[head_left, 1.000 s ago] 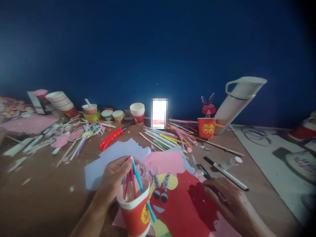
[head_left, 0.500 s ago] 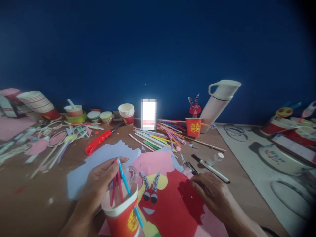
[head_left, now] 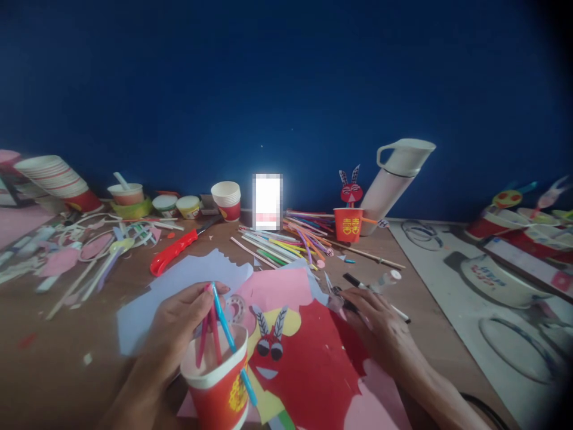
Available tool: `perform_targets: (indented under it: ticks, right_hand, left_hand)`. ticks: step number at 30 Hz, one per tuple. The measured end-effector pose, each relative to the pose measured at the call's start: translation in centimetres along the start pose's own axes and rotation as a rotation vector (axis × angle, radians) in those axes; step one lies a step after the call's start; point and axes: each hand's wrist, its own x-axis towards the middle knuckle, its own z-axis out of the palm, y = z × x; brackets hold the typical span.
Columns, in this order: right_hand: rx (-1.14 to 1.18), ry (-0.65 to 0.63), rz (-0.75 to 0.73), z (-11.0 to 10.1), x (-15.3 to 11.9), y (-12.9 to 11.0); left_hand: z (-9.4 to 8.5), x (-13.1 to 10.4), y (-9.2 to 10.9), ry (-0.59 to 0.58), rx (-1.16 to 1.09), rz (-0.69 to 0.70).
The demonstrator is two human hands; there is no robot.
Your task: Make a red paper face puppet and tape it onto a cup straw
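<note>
My left hand (head_left: 179,319) pinches the top ends of two pink-red straws (head_left: 216,337) and a blue straw (head_left: 226,325). These straws stand in a red paper cup (head_left: 213,397) with a white rim; a blue piece also sticks out through its side. To the right of the cup lies a red paper face (head_left: 270,352) with patterned ears, big eyes and a white mouth. My right hand (head_left: 378,325) has its fingers curled down over a small dark object (head_left: 339,292), mostly hidden beneath them, at the edge of the red paper (head_left: 313,370).
Loose straws (head_left: 273,245) lie ahead, near a red-handled cutter (head_left: 174,251) and stacked paper cups (head_left: 226,201). Behind stand a decorated cup (head_left: 348,224) and a leaning white thermos (head_left: 394,185). A marker (head_left: 400,313) and small clear bottle (head_left: 385,282) lie beside my right hand.
My right hand has moved forward over the dark object and now covers most of it. My left hand keeps its pinch on the straws. The whole view has shifted slightly.
</note>
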Motion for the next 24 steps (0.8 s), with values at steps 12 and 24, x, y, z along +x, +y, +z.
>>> perform_targets:
  ticks: [12, 24]
  right_hand:
    - [-0.097, -0.057, -0.056, 1.2, 0.2, 0.2]
    - [0.067, 0.105, -0.116, 0.2, -0.1, -1.4]
  left_hand:
    - [-0.1, -0.2, 0.1, -0.064, 0.020, 0.029]
    - [0.3, -0.4, 0.1, -0.111, 0.018, 0.063]
